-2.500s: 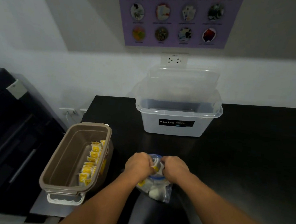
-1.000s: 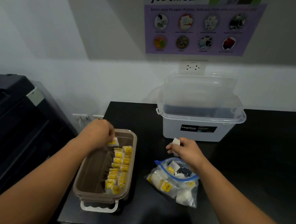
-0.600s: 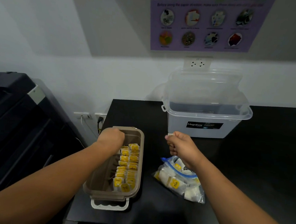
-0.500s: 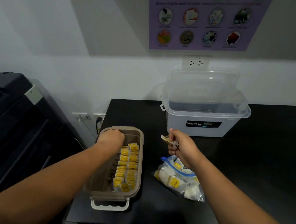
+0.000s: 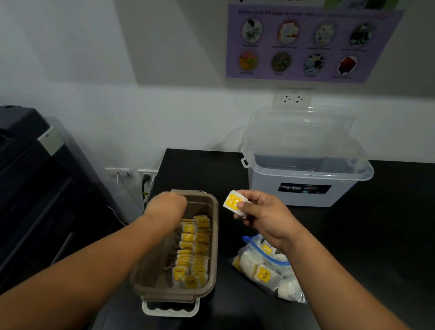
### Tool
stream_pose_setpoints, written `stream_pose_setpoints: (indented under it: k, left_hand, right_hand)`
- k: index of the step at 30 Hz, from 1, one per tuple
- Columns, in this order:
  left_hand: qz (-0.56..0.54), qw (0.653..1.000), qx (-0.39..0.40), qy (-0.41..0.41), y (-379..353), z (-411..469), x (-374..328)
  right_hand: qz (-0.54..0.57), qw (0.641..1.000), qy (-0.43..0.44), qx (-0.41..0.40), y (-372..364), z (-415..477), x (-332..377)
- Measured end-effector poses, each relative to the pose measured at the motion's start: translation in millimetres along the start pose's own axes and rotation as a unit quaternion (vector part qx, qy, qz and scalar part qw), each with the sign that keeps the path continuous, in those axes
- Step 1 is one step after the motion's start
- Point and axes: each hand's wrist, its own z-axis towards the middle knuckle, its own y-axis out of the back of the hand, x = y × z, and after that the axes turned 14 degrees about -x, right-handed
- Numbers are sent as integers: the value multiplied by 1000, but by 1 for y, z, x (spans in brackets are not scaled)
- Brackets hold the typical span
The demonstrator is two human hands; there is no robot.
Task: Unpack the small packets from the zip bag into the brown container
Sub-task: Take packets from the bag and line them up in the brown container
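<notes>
The brown container stands at the black table's left edge, with several yellow-labelled white packets lined along its right side. My left hand reaches down into its far end; the fingers are hidden, so I cannot tell whether they hold anything. My right hand hovers just right of the container and pinches one small packet, yellow label facing me. The clear zip bag with a blue seal lies open on the table below my right wrist, with several packets inside.
A clear plastic storage box stands at the back against the wall, its lid propped behind it. A large dark machine fills the left side. Wall sockets with a plugged cable sit between the machine and the black table.
My right hand has turned the packet so its yellow label shows and moved it slightly toward the container. My left hand stays down in the container's far end.
</notes>
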Motion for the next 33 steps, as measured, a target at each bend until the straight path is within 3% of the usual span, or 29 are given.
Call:
stream_pose_setpoints:
  k: [3, 6, 8, 14, 19, 27, 33]
  left_hand:
    - [-101, 990, -85, 47, 6, -8, 21]
    - [-219, 949, -189, 122, 7, -25, 42]
    - [-263, 926, -213, 166, 3, -37, 53]
    - [-392, 868, -159, 260, -18, -58, 58]
    - [-432, 845, -170, 266, -21, -61, 58]
    - [-459, 833, -166, 260, -24, -64, 61]
    - [-476, 827, -161, 254, -30, -65, 62]
  right_hand:
    - [7, 1000, 25, 3, -19, 0, 7]
    - [-24, 998, 63, -11, -44, -3, 15]
    - [-71, 993, 98, -10, -60, -6, 19]
    - [-270, 946, 179, 12, -109, -9, 23]
    - [-494, 851, 168, 55, -141, 15, 4]
    - [-647, 751, 112, 71, -178, 43, -19]
    - [-686, 722, 82, 31, -192, 52, -35]
